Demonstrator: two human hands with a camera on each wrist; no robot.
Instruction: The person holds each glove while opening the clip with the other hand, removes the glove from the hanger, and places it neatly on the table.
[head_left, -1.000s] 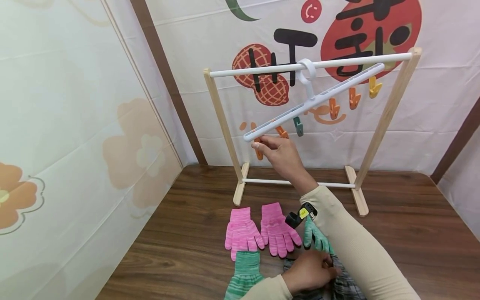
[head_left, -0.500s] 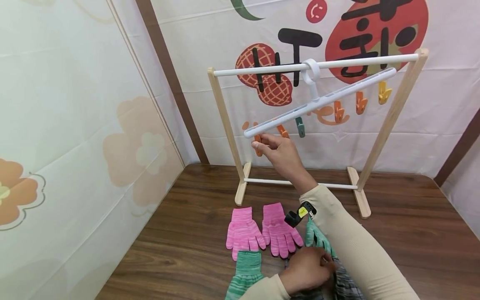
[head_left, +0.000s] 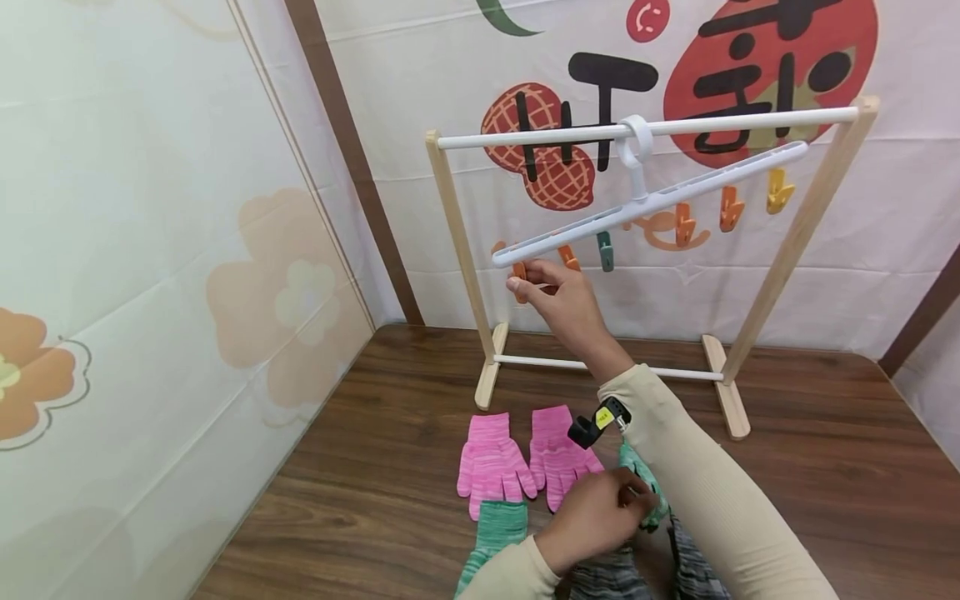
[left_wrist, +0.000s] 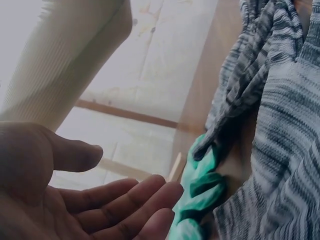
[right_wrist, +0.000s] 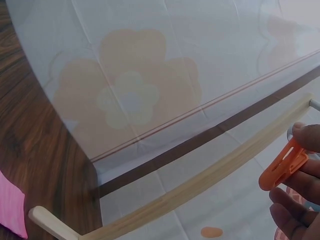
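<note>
In the head view my right hand (head_left: 570, 308) reaches up to the left end of a white hanger (head_left: 600, 223). Thumb and fingers pinch an orange clothespin (right_wrist: 282, 167) at that end. The hanger tilts, its left end lower than its right. Lower down, my left hand (head_left: 600, 512) is over the gloves, close to a green glove (head_left: 651, 492). Its fingers are loosely bent and hold nothing; the left wrist view shows the palm facing up beside that glove and a grey-black striped glove (left_wrist: 285, 125).
A wooden rack (head_left: 459, 242) with white rods carries the hanger. More clothespins hang along it: orange, one green (head_left: 605, 252), one yellow (head_left: 778, 192). Two pink gloves (head_left: 491, 462) and another green glove (head_left: 498, 533) lie on the brown table (head_left: 337, 467).
The hanger's left end has risen with my right hand, so it tilts less. My left hand has moved slightly up and away from the grey-black gloves, toward the green glove.
</note>
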